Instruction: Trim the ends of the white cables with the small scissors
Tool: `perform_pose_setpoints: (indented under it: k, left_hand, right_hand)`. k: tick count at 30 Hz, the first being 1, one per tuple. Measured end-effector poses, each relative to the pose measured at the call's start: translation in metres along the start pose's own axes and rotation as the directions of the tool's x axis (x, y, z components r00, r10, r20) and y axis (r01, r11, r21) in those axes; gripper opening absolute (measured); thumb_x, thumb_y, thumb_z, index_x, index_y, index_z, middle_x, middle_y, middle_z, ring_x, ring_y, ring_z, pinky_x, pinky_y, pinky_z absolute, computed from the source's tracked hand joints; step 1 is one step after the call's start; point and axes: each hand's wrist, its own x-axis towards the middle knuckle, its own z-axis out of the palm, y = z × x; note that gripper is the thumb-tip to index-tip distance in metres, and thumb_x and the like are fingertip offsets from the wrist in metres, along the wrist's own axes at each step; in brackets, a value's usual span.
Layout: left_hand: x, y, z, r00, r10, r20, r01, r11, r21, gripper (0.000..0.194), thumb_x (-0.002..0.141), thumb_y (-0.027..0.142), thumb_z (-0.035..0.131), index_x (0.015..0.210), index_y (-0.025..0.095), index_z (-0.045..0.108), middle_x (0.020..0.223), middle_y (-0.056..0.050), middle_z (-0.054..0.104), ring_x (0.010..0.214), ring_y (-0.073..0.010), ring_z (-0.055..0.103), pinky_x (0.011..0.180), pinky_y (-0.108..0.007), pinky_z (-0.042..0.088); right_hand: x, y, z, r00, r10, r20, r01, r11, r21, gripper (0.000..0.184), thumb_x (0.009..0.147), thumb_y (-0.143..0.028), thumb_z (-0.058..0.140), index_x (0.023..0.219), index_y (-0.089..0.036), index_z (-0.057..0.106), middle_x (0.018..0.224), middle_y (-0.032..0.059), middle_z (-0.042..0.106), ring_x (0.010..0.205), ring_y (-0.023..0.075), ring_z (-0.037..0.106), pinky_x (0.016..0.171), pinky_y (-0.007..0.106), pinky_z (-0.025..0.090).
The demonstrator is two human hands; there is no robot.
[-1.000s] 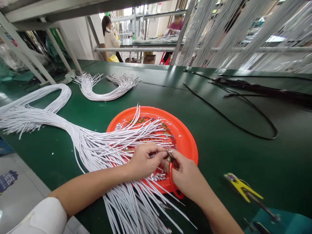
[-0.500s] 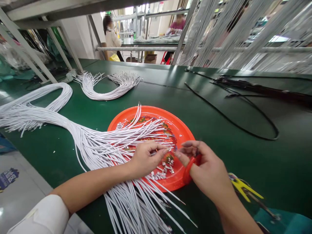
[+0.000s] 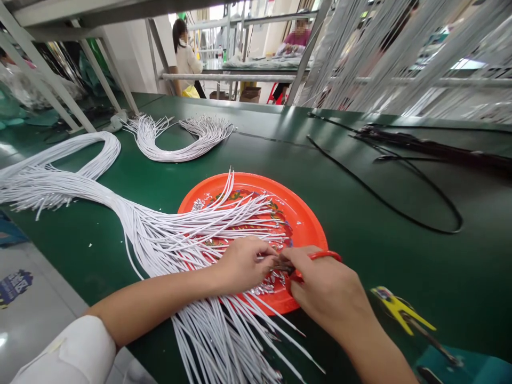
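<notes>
My left hand (image 3: 240, 266) is closed in a pinch over the red tray (image 3: 310, 226), its fingertips on the end of a white cable that they mostly cover. Red-handled scissors (image 3: 328, 255) sit in my right hand (image 3: 332, 293), fingers wrapped round the handles, blades at my left fingertips. How far the blades are apart is hidden. A thick bundle of white cables (image 3: 148, 232) runs in from the left, some ends fanned over the tray and others hanging beneath my left forearm. Silvery foil-like scraps (image 3: 262, 289) lie in the tray under my hands.
Another bundle of white cables (image 3: 176, 155) lies curved behind the tray on the green table (image 3: 256, 152). Black cables (image 3: 400, 210) stretch across the right. A yellow-handled tool (image 3: 396, 309) rests at lower right. Metal racks (image 3: 240, 77) and two seated people are beyond.
My right hand has moved left and turned, bringing the scissors from hanging round its fingers to a grip with the blades at my left fingertips. My left hand keeps its pinch.
</notes>
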Motion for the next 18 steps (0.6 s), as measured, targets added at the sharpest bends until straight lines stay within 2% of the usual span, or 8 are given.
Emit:
perform_pose_setpoints:
  k: [2,5,9,11,13,16,18]
  left_hand:
    - [-0.002,-0.001,0.001,0.998,0.062,0.025,-0.064,0.995,0.074,0.019,0.079,0.017,0.048,0.084,0.017,0.067,0.075,-0.003,0.063,0.071,-0.0131,0.054,0.065,-0.023,0.041]
    - [-0.004,-0.002,0.002,0.984,0.146,0.101,-0.161,0.973,0.163,0.022,0.081,0.013,0.045,0.087,0.017,0.066,0.079,-0.004,0.062,0.076,-0.0147,0.055,0.070,-0.024,0.042]
    - [-0.005,-0.003,0.002,0.950,0.245,0.191,-0.276,0.948,0.157,0.021,0.083,0.017,0.044,0.086,0.016,0.064,0.086,-0.007,0.062,0.082,-0.0159,0.056,0.075,-0.026,0.044]
    - [-0.005,-0.003,0.002,0.936,0.281,0.212,-0.313,0.940,0.139,0.020,0.084,0.018,0.044,0.084,0.015,0.064,0.086,-0.008,0.062,0.082,-0.0164,0.057,0.076,-0.026,0.044]
    - [-0.004,-0.003,0.000,0.921,0.317,0.225,-0.348,0.930,0.114,0.020,0.084,0.018,0.044,0.082,0.013,0.063,0.085,-0.010,0.062,0.081,-0.0169,0.057,0.075,-0.027,0.044]
    - [-0.003,-0.001,-0.003,0.907,0.365,0.212,-0.383,0.922,0.053,0.020,0.084,0.017,0.043,0.083,0.012,0.062,0.084,-0.010,0.061,0.081,-0.0164,0.056,0.076,-0.026,0.044]
    - [-0.002,0.000,-0.005,0.908,0.379,0.181,-0.386,0.922,0.006,0.019,0.084,0.017,0.043,0.084,0.012,0.061,0.085,-0.009,0.062,0.082,-0.0154,0.055,0.077,-0.026,0.044]
  right_hand:
    - [0.001,-0.002,-0.001,0.998,0.024,0.062,-0.025,1.000,0.015,0.030,0.065,-0.014,0.043,0.087,-0.022,0.061,0.057,0.0027,0.060,0.055,0.0180,0.055,0.052,0.026,0.033]
    - [0.003,-0.003,-0.005,0.966,0.125,0.227,-0.164,0.973,0.160,0.027,0.062,-0.014,0.043,0.082,-0.023,0.058,0.056,-0.0003,0.059,0.051,0.0155,0.052,0.049,0.024,0.032]
    - [0.007,0.000,-0.010,0.892,0.171,0.418,-0.349,0.849,0.397,0.011,0.068,-0.017,0.043,0.072,-0.023,0.051,0.057,-0.0027,0.056,0.049,0.0128,0.047,0.048,0.023,0.033]
    - [0.007,0.001,-0.012,0.871,0.147,0.470,-0.410,0.744,0.528,0.006,0.072,-0.021,0.044,0.067,-0.022,0.047,0.058,-0.0033,0.054,0.052,0.0125,0.046,0.050,0.022,0.035]
    - [0.008,0.003,-0.013,0.854,0.132,0.503,-0.474,0.595,0.649,0.009,0.073,-0.025,0.047,0.065,-0.022,0.045,0.061,-0.0036,0.052,0.056,0.0125,0.047,0.053,0.022,0.039]
    - [0.009,0.005,-0.015,0.830,0.142,0.539,-0.551,0.363,0.752,0.015,0.068,-0.027,0.057,0.062,-0.021,0.044,0.061,-0.0042,0.047,0.058,0.0115,0.046,0.057,0.022,0.042]
    - [0.011,0.005,-0.016,0.817,0.179,0.548,-0.577,0.255,0.776,0.022,0.063,-0.027,0.063,0.059,-0.020,0.042,0.059,-0.0049,0.044,0.055,0.0100,0.043,0.055,0.022,0.042]
